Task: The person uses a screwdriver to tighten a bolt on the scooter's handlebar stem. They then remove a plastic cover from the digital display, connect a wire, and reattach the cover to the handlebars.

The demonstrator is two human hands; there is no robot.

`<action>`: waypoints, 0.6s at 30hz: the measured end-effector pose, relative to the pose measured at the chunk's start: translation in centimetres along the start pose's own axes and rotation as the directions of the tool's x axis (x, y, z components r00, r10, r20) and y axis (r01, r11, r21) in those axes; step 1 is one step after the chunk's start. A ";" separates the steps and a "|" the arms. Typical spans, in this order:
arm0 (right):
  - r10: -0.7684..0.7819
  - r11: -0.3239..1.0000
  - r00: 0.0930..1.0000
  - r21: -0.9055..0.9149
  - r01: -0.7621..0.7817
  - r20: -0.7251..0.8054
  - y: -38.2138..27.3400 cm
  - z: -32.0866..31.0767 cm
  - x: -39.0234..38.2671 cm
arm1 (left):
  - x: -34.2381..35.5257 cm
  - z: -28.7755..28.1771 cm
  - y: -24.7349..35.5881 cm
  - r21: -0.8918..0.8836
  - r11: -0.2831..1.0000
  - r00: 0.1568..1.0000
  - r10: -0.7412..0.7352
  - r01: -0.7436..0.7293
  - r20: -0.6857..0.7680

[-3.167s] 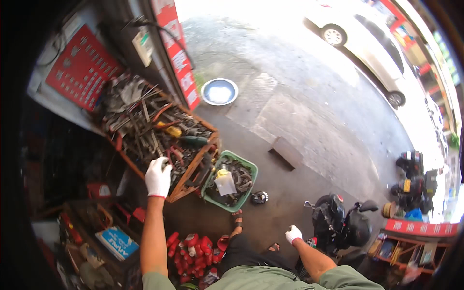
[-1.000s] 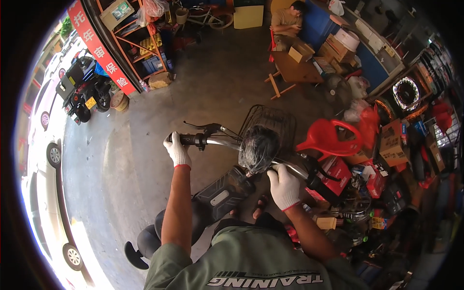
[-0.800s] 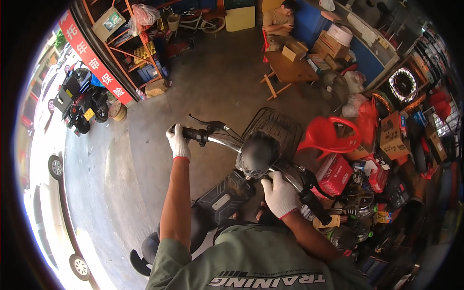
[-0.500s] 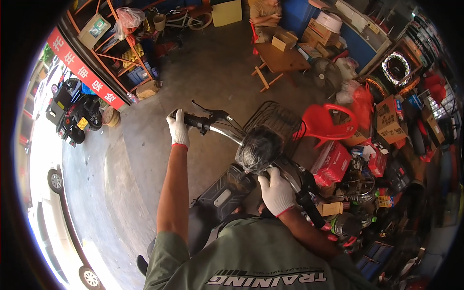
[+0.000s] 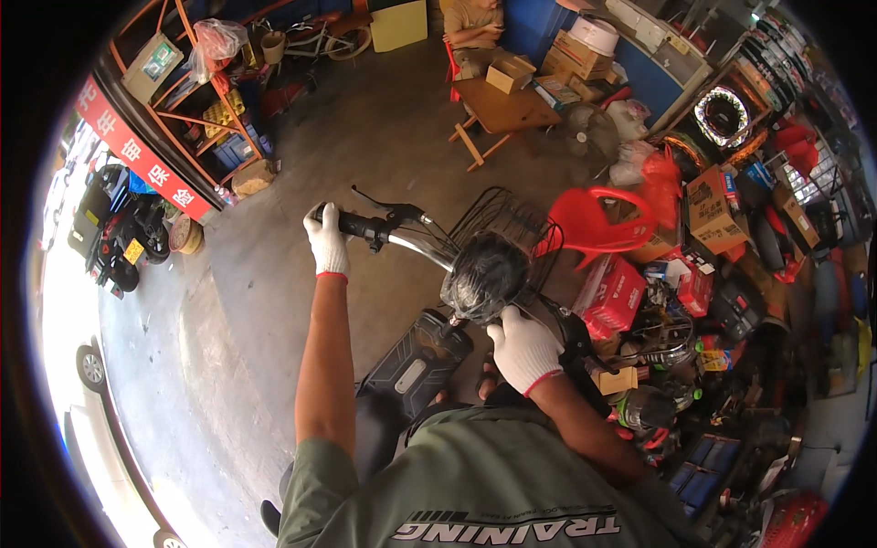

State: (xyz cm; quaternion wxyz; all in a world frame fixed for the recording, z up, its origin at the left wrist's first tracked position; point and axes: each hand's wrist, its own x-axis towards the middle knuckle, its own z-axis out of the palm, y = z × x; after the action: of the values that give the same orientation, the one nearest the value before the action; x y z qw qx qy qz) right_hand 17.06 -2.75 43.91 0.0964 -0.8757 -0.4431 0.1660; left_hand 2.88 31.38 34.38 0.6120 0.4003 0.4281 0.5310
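An electric bike with a silver handlebar (image 5: 420,250) stands before me. My left hand (image 5: 326,242), in a white knitted glove, is closed around the outer end of its black left grip (image 5: 354,225). A brake lever (image 5: 373,201) lies just beyond that grip. Clear plastic film covers a dark rounded unit (image 5: 489,274) at the handlebar's middle. Against its near right edge is my right hand (image 5: 528,352), also gloved, fingers curled together; what they pinch, if anything, is hidden. A black wire basket (image 5: 512,219) sits ahead, and a dark ribbed case (image 5: 416,363) lies below.
A red plastic chair (image 5: 603,224) stands close by the basket. Boxes, red cartons (image 5: 609,297) and loose parts crowd the right side. Farther off are a wooden table (image 5: 502,108), a seated person (image 5: 475,36) and an orange shelf rack (image 5: 196,100). A motorcycle (image 5: 128,228) stands at left.
The surroundings have shifted left in view as my head turned slightly. My left hand stays on the grip. My right hand has moved slightly up along the wrapped unit's edge.
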 end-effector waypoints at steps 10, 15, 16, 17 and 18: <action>0.054 0.880 0.984 0.459 -0.127 0.168 2.4 2.3 0.7 | 0.3 -0.7 -0.7 -0.036 0.999 1.000 0.020 -0.020 0.009; 0.095 0.409 0.926 0.834 -0.371 0.365 1.6 0.6 -0.3 | 0.0 -0.6 -0.7 -0.082 0.996 1.000 0.024 -0.022 0.012; 0.101 0.399 0.926 0.838 -0.373 0.364 1.5 0.6 -0.2 | 0.0 -0.5 -0.6 -0.087 0.996 1.000 0.024 -0.023 0.014; 0.104 0.394 0.925 0.839 -0.375 0.365 1.5 0.6 -0.1 | 0.1 -0.7 -0.6 -0.094 0.995 1.000 0.024 -0.023 0.009; 0.090 0.347 0.922 0.856 -0.384 0.377 2.0 1.0 0.0 | 0.2 -0.8 -0.6 -0.102 0.995 1.000 0.023 -0.022 0.005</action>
State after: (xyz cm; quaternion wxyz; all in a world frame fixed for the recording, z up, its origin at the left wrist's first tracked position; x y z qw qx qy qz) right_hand 18.18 -3.95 42.36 0.4786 -0.6987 -0.1517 0.5097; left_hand 2.28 31.52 33.56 0.6271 0.3750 0.3940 0.5576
